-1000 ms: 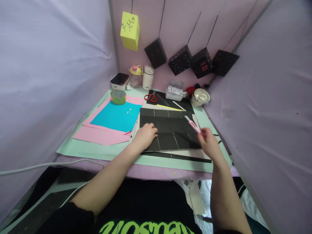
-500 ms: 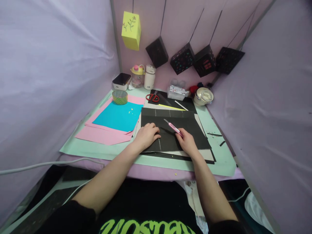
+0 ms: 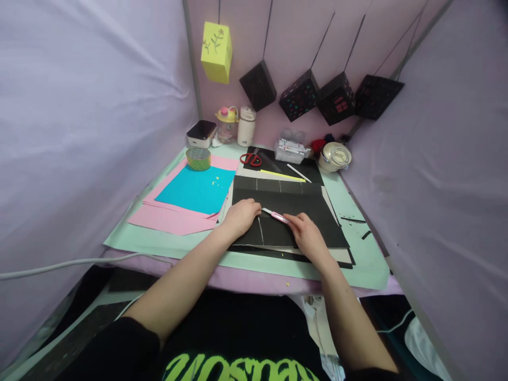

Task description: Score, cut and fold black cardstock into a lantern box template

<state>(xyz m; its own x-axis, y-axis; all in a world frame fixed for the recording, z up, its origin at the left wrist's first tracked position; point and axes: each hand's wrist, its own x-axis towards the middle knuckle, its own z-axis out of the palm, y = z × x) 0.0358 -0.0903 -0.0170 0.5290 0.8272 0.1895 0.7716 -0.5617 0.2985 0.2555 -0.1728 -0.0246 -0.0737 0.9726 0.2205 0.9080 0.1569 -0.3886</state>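
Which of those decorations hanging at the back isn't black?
The yellow box, hanging furthest left, with a flower sprig on its front; the other four decorations are mostly black.

I'm looking in on a small craft nook, home or studio unclear. Pale fabric walls (image 3: 99, 95) are enclosing a mint-covered table (image 3: 159, 244). I'm noting a blue sheet (image 3: 194, 193), red-handled scissors (image 3: 255, 163), a pink craft knife (image 3: 274, 215); decorated boxes (image 3: 299, 98) are hanging behind.

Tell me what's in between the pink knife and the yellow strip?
In the head view, black paper with thin white lines lies between the pink knife and the yellow strip, plus a sliver of pale sheet beside the strip.
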